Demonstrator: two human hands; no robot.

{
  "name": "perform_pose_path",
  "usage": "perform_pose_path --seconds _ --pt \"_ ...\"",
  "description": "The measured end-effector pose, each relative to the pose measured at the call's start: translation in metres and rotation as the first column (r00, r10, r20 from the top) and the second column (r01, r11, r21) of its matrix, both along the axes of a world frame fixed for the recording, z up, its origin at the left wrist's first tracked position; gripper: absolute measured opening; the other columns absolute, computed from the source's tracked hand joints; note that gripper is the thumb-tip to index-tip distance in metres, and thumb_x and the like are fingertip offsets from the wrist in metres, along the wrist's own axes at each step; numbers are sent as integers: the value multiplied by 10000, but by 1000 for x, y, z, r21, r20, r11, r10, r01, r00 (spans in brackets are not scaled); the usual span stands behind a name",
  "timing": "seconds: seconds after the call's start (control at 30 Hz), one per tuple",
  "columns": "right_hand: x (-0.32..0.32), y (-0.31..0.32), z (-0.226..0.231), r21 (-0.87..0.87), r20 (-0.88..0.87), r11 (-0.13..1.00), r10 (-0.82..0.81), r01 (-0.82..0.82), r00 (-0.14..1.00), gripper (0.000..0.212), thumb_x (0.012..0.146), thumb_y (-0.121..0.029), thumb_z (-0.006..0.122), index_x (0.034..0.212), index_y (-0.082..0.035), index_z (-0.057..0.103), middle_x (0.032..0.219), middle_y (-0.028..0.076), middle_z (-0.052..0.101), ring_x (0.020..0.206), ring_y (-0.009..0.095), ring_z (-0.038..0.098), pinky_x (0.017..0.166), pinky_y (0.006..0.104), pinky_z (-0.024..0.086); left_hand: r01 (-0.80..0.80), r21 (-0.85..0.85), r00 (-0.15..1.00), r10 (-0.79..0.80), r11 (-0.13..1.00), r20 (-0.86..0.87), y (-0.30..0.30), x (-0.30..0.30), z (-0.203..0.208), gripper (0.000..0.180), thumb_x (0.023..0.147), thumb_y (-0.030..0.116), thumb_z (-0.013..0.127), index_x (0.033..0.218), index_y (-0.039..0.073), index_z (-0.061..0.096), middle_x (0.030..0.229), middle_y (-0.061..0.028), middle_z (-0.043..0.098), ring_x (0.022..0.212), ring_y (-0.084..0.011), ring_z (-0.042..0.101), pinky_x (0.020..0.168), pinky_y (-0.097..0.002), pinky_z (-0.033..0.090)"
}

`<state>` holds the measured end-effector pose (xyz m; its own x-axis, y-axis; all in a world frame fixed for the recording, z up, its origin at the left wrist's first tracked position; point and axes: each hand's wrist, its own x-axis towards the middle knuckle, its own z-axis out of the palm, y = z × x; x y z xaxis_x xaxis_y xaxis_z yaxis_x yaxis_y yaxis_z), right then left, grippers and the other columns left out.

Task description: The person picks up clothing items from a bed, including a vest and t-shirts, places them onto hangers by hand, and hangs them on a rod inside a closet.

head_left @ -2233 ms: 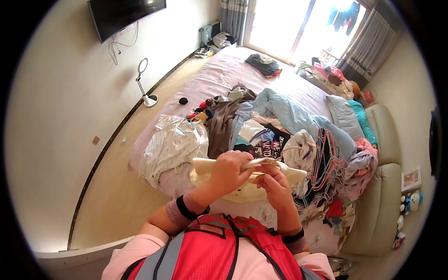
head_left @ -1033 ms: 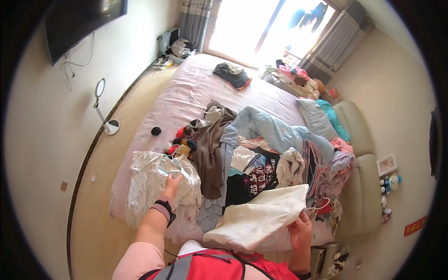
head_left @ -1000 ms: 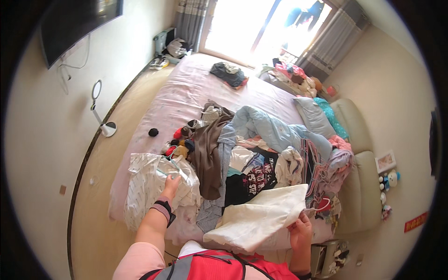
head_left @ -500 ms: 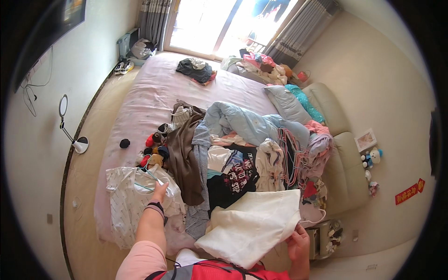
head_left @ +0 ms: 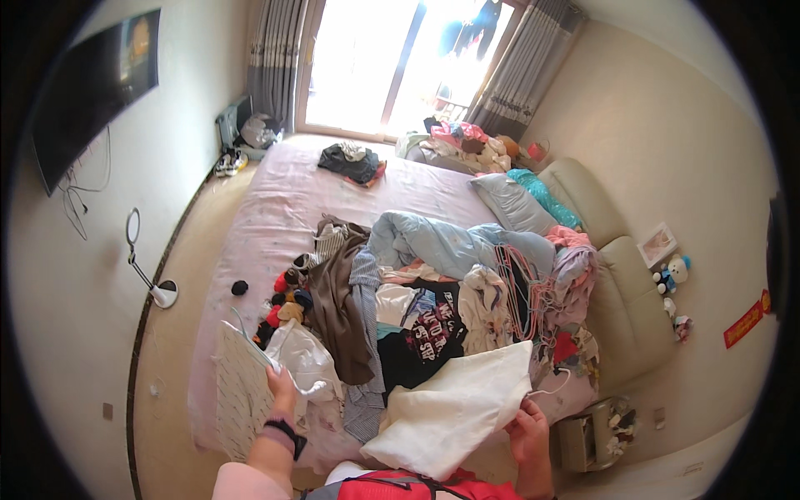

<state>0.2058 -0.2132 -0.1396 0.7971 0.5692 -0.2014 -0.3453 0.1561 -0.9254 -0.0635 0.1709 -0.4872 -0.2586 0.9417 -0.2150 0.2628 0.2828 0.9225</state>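
Note:
My left hand (head_left: 282, 390) grips a pale blue-green clothes hanger (head_left: 259, 355) at the left of the bed. A white patterned shirt (head_left: 242, 408) hangs from it, its far side lifted and folded beside a plain white part. At the lower right, my right hand (head_left: 527, 423) pinches the edge of a large cream-white cloth garment (head_left: 454, 404), spread over the bed's near edge. A thin white curved piece (head_left: 560, 385), a hook or a cord, sticks out beside those fingers; I cannot tell which. A black printed T-shirt (head_left: 429, 342) lies just beyond the cream garment.
Clothes cover the bed (head_left: 275, 200): brown trousers (head_left: 337, 304), rolled socks (head_left: 287, 310) and pink hangers (head_left: 525, 296). A blue quilt (head_left: 425, 242) lies behind. A mirror lamp (head_left: 164, 293) stands at the left wall, a small cabinet (head_left: 575, 442) at the lower right.
My left hand has moved down and nearer, tilting the hanger and drawing the patterned shirt up on edge. My right hand keeps its hold on the cream garment. The whole view has tilted upward.

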Motion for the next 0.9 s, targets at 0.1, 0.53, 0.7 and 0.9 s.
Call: perform_pose_path --seconds 0.1,0.53,0.7,0.9 --pt "12 12 -10 6 -22 993 119 -119 993 320 865 -67 581 1177 2 559 1043 106 669 920 198 657 830 366 538 -25 215 993 -1 976 117 -31 -41 44 366 900 104 589 1222 -37 486 1129 -196 618 1039 -286 607 905 -372 459" --pt "26 1 -25 403 -223 878 367 -258 903 276 892 -107 600 1163 -65 570 1073 73 656 997 238 641 910 436 508 622 282 778 -619 731 -111 -182 -28 328 314 900 104 608 1172 -40 544 830 -121 613 700 -170 564 636 -322 474" --pt "23 -22 -7 455 -178 849 383 -269 906 178 894 -108 618 1069 -77 601 1018 45 645 897 185 628 822 350 515 794 281 607 -726 539 -323 -224 11 341 325 916 106 594 1202 -42 558 964 -209 643 873 -297 632 783 -371 497" --pt "27 -62 -13 434 -39 861 313 -266 949 264 899 -95 621 1139 15 622 894 78 649 764 157 598 741 309 489 919 304 339 -896 250 -288 -252 61 366 320 917 99 601 1199 -46 558 1016 -200 637 935 -307 629 823 -353 490"
